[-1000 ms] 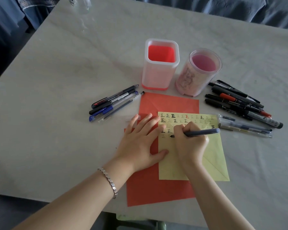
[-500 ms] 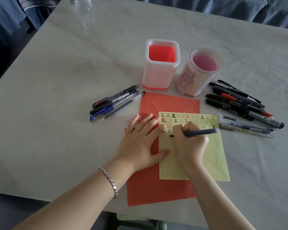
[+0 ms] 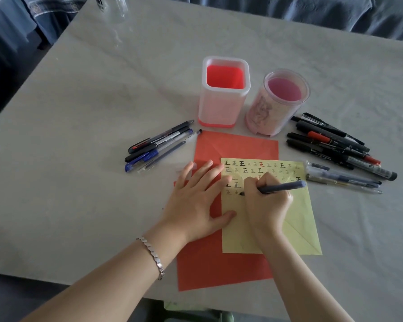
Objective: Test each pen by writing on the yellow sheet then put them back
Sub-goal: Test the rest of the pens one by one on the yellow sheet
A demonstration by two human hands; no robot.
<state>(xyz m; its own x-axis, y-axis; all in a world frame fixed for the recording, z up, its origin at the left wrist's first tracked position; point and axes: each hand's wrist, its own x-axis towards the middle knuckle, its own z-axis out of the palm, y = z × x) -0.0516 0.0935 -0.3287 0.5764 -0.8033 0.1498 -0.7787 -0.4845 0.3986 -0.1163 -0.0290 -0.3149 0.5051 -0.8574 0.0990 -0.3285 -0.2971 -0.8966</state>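
The yellow sheet (image 3: 298, 219) lies on a red sheet (image 3: 219, 270) and carries several rows of small written marks along its top. My right hand (image 3: 266, 205) grips a dark blue pen (image 3: 282, 187), its tip touching the yellow sheet at the left end of the lowest row of marks. My left hand (image 3: 196, 201) lies flat with fingers spread, pressing on the red sheet and the yellow sheet's left edge. Two pen holders stand behind the sheets: a square white and red one (image 3: 223, 108) and a round pink one (image 3: 277, 112).
A pile of several pens (image 3: 158, 145) lies left of the red sheet. A bigger pile of dark pens and markers (image 3: 335, 145) lies to the right, with clear-bodied pens (image 3: 342, 177) in front of it. A glass object (image 3: 119, 8) stands at the table's far left corner.
The pen tip has shifted slightly on the lowest row of marks while my right hand writes. My left hand stays pressed on the paper.
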